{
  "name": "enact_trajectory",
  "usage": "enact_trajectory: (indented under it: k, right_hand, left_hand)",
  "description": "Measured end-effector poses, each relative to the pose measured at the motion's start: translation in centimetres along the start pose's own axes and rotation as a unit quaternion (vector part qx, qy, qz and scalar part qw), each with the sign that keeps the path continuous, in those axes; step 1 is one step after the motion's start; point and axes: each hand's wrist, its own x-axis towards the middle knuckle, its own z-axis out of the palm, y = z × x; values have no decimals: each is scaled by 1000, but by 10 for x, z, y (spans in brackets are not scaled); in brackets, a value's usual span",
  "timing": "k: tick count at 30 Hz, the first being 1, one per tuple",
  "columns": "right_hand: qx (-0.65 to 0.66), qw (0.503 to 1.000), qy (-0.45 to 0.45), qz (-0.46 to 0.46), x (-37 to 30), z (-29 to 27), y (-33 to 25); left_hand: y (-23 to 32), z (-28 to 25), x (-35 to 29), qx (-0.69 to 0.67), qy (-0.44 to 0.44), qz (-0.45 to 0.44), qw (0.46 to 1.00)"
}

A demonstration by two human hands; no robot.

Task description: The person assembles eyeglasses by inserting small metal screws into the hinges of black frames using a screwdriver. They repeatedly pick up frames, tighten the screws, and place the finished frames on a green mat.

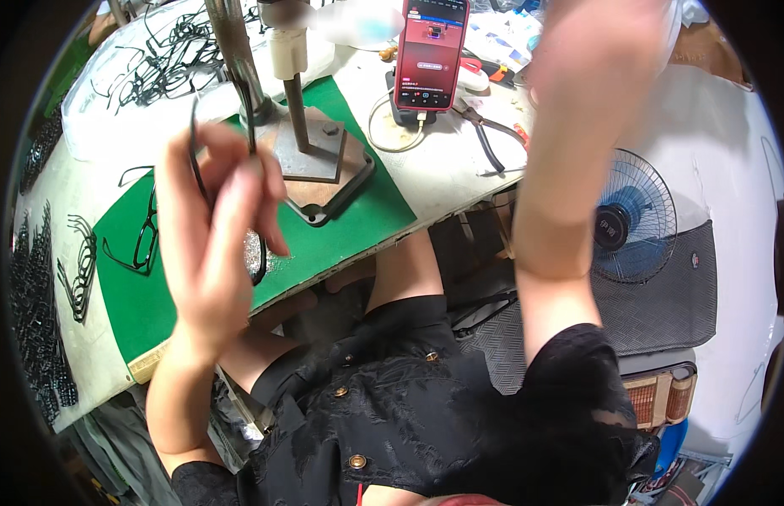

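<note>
My left hand [208,223] is raised over the green mat [358,215], its fingers closed round a black eyeglass frame [251,126]. Two long dark arms of that frame stick up past the fingers; the rest is partly hidden by the hand. In front of it stands a bench press, with a metal column [238,55], a spindle [296,114] and a square base plate [312,160]. Another black eyeglass frame [144,240] lies on the mat left of my hand. My right hand [598,42] is lifted high at the upper right, smeared by motion, its fingers not readable.
A lit phone [430,59] stands behind the press, a cable below it, with pliers [483,139] alongside. Black frames fill a clear plastic bag [80,126] at the back left; stacked frames [42,329] line the left edge. A fan [632,219] stands at the right.
</note>
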Motion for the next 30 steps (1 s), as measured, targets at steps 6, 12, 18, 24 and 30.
enact_trajectory:
  k: [6,12,18,24,30]
  right_hand:
    - [131,889,-333,286,-134,-12,56]
    - [193,889,-283,302,-145,7,63]
    - [244,846,-313,355,-144,13,67]
    - [247,815,-347,394,-175,21,82]
    - [-110,882,-454,64,-210,3,83]
  left_hand:
    - [-19,-2,-39,162,-76,-15,984]
    - [-28,-15,-54,155,-87,-37,983]
    - [-25,-24,-56,197,-69,-88,974]
    - [-12,-53,-61,205,-22,-105,973]
    - [2,-87,-74,174,44,-110,978]
